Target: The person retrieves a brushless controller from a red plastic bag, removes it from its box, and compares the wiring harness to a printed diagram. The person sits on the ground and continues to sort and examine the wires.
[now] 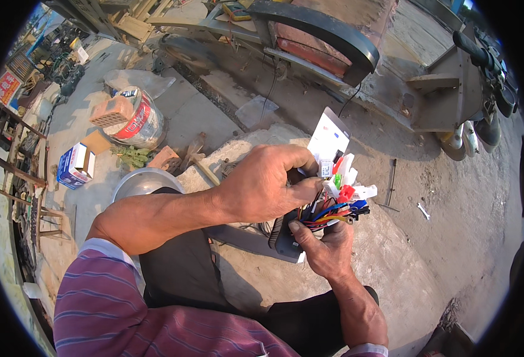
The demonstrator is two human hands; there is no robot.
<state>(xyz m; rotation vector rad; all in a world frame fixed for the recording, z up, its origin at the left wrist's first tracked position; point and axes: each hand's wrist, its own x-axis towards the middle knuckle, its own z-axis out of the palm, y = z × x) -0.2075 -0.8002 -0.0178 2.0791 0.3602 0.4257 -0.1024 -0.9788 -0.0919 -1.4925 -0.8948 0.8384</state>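
Note:
A bundle of coloured wires point(327, 218) ends in white, red, green and blue plastic connectors point(346, 192). My right hand point(326, 250) is closed around the wires, its thumb across them beside a black ribbed box point(285, 243). From the left, my left hand point(268, 181) reaches over with curled fingers. Its thumb and index finger close at the connectors, next to a small white labelled piece point(325, 169); the exact grip is partly hidden. A white card point(328, 138) sticks up behind the connectors.
A small wrench point(423, 211) and a thin metal rod tool point(391, 184) lie on the ground at right. Left stand a bucket point(149, 128) with a brick point(112, 112) on top, a blue-white box point(75, 166) and a metal basin point(146, 181). Ahead is a vehicle's black fender point(321, 33).

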